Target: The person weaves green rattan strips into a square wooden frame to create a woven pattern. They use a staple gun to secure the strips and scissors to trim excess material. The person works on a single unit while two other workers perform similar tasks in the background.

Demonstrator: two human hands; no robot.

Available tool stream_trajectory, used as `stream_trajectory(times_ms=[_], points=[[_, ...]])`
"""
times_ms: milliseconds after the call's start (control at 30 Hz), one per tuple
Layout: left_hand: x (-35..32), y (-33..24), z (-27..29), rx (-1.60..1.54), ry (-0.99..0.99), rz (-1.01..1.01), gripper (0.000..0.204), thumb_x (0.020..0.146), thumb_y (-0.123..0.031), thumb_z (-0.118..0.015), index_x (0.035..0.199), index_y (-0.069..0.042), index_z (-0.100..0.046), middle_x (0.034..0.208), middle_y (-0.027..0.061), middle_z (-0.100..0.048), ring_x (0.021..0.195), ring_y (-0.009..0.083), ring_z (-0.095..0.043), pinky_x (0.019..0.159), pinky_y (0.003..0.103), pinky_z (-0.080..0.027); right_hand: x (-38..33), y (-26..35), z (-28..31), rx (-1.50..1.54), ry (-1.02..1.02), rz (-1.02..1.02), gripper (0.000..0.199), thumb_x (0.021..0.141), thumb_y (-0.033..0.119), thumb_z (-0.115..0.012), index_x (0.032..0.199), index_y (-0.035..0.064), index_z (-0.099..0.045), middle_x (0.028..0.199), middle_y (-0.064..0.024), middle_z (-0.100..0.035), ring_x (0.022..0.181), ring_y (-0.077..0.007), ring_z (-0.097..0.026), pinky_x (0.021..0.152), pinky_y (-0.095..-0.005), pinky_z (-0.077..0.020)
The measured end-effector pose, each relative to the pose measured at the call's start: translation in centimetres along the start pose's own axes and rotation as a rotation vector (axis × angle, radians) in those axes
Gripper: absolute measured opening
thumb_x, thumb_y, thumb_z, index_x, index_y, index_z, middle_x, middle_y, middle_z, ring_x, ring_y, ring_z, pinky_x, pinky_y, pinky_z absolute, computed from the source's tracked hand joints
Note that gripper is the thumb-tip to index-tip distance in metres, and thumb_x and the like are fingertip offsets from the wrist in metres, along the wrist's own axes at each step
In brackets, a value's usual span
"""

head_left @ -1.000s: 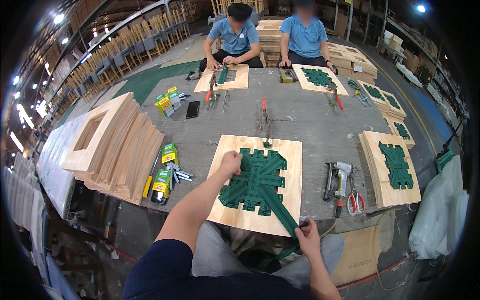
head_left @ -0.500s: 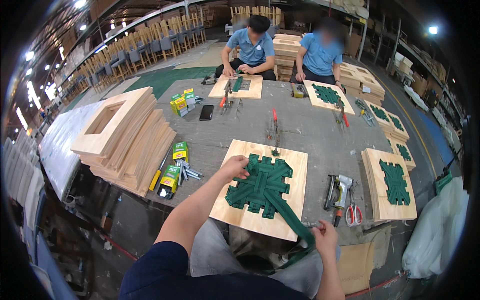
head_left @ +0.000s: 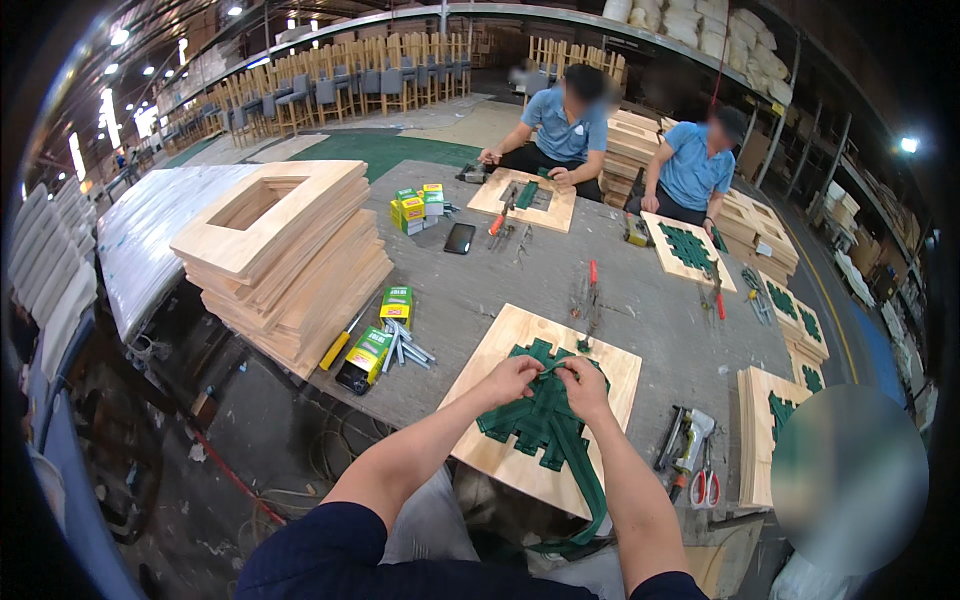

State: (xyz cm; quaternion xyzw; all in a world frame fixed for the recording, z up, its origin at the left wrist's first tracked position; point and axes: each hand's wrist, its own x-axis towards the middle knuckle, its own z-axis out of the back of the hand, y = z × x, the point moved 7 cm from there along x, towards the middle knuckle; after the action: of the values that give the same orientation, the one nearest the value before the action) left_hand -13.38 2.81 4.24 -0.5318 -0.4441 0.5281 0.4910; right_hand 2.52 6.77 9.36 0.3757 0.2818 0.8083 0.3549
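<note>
A square wooden panel lies on the table in front of me, its middle covered by crossed green webbing straps. My left hand and my right hand meet over the far part of the webbing. Both have their fingertips pinched on a green strap. From there, webbing runs toward me and a loose length hangs over the panel's near edge. A toggle clamp with a red handle stands at the far edge of the panel.
Left are stacked wooden frames, staple boxes, staple strips and a screwdriver. A phone lies farther back. Right are a staple gun, scissors and webbed panels. Two co-workers sit across the table.
My right hand has left the loose strap low on the right and come up beside my left hand. The loose length now hangs by itself. The whole view has shifted.
</note>
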Motion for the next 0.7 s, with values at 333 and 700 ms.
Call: stream_trajectory(times_ms=[333,700], points=[[-1.9,-0.5,1.0,-0.206,-0.243,-0.093,0.016,0.101,-0.019,-0.065,0.103,-0.004,-0.066,0.09,0.0015,-0.067,0.076,0.0131,-0.067,0.07,0.028,-0.055,0.8,0.1,-1.9,0.008,0.067,-0.133,0.015,0.095,0.013,-0.07,0.098,-0.0004,-0.064,0.087,-0.0075,-0.065,0.081,-0.0177,-0.061,0.075,-0.0334,-0.0495],[-3.0,1.3,1.2,-0.355,-0.208,0.136,0.016,0.104,-0.023,-0.061,0.102,-0.008,-0.067,0.087,0.0006,-0.066,0.076,0.0136,-0.069,0.07,0.027,-0.054,-0.3,3.9,-1.6,-0.018,-0.001,0.167,0.014,0.088,0.005,-0.072,0.102,0.0041,-0.071,0.097,-0.0126,-0.072,0.088,-0.029,-0.07,0.078,-0.0372,-0.0554]])
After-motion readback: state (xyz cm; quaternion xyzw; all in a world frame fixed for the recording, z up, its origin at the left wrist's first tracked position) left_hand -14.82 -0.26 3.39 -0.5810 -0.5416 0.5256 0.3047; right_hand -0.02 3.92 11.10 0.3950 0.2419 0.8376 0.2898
